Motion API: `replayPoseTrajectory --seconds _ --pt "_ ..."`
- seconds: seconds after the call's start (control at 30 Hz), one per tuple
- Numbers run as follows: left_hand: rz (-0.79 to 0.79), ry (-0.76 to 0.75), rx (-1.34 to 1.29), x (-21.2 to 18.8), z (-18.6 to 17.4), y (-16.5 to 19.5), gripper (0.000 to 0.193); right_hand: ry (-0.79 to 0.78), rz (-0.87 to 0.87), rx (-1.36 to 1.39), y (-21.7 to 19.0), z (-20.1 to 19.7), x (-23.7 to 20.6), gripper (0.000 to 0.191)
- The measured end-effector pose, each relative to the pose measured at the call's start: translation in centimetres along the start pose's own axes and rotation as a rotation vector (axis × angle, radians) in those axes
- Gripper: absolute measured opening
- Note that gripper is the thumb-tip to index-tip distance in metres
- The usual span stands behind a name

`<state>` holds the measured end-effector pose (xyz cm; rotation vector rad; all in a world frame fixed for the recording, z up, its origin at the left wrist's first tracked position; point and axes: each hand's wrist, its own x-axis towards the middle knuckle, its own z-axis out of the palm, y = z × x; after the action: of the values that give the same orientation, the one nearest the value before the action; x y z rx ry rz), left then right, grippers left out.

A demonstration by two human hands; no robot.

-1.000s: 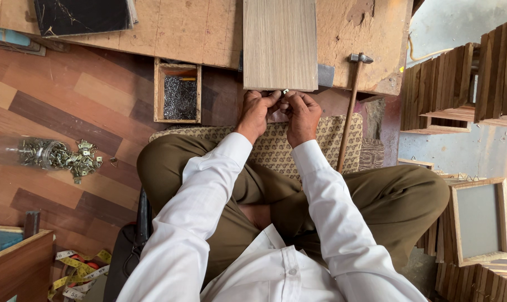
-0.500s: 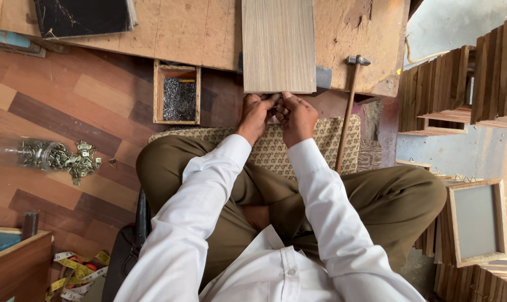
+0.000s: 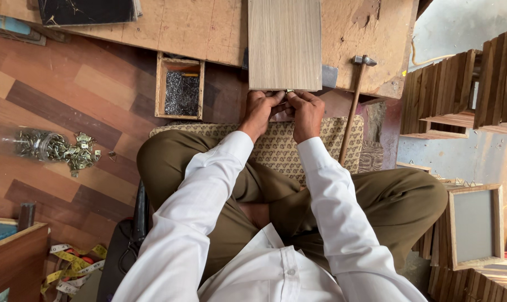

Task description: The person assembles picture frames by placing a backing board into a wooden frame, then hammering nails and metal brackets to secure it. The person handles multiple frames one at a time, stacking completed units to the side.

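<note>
I sit cross-legged in a white shirt and olive trousers on a patterned cushion [image 3: 276,148]. My left hand [image 3: 260,112] and my right hand [image 3: 305,112] meet at the near edge of a pale wood-grain board [image 3: 284,45]. Their fingertips pinch a small metal piece [image 3: 288,91] against that edge. The piece is mostly hidden by my fingers. A hammer [image 3: 354,100] lies just right of my right hand, its head near the board's corner.
A small wooden box of dark nails [image 3: 181,88] stands left of my hands. A clear bag spilling brass hangers [image 3: 58,148] lies on the wood-pattern floor. Stacked wooden frames [image 3: 466,89] fill the right side. A yellow measuring tape [image 3: 69,268] lies at the lower left.
Both hands have crept up slightly to the board's near edge and closed tighter together. The board, hammer and boxes have not moved.
</note>
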<state>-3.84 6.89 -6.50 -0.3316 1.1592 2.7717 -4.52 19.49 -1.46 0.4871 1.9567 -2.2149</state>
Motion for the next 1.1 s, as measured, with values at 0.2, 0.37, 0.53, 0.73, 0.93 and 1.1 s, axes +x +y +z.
replayPoseTrajectory --seconds 0.2,0.37,0.53,0.73,0.93,1.1 --pt "0.007 -0.008 -0.009 0.2 -0.2 -0.3 0.014 0.033 -0.022 0.010 -0.3 0.6 -0.3 0.017" --pt "0.002 -0.025 -0.019 0.4 -0.6 -0.5 0.015 0.059 -0.023 0.010 -0.6 1.2 -0.8 0.017" --pt "-0.047 -0.027 -0.055 0.6 -0.8 -0.8 0.019 -0.019 0.065 0.051 -1.8 1.0 -1.0 0.017" --pt "-0.043 -0.018 -0.075 1.1 -1.3 -1.4 0.022 -0.043 -0.022 -0.072 -1.4 0.4 -0.4 0.016" --pt "-0.040 -0.019 -0.059 1.2 -1.5 -1.6 0.021 -0.007 -0.052 -0.053 0.0 0.3 0.0 0.013" --pt "-0.046 -0.013 -0.069 1.1 -1.2 -1.3 0.021 -0.025 -0.041 -0.043 0.2 0.1 0.1 0.012"
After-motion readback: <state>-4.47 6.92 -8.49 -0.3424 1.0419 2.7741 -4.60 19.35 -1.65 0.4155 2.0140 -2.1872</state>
